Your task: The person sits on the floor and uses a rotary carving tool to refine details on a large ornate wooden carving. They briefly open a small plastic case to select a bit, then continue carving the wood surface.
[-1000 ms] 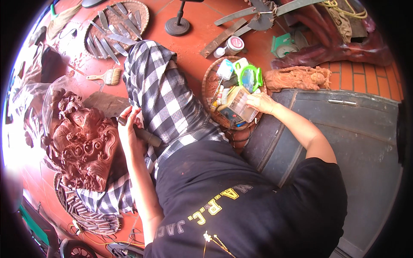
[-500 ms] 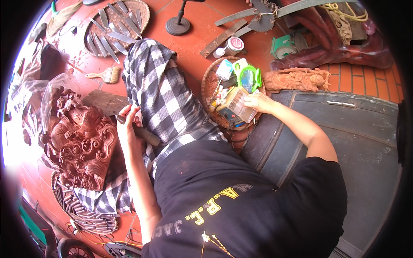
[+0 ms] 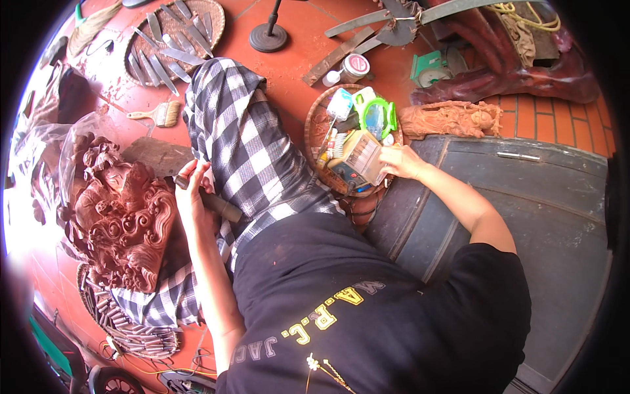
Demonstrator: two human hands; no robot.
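On lap, over checked cloth: left hand (image 3: 190,192) wrapped tight round dark cylindrical tool handle (image 3: 211,202), beside reddish wood carving (image 3: 121,220). Handle looks stiff, light, likely easy to grip mid-length. Carving probably heavy, fine curls fragile; better held by solid base. Further right: right hand (image 3: 399,162) half-closed on small boxy device (image 3: 357,161) in woven basket (image 3: 315,141) on floor. Beyond: brush (image 3: 157,114), tray of chisels (image 3: 174,39).

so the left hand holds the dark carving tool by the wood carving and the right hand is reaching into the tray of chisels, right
Not quite. In the head view the right hand reaches into the round woven basket of small bottles and boxes, not the chisel tray. The left hand does hold the dark tool beside the carving.
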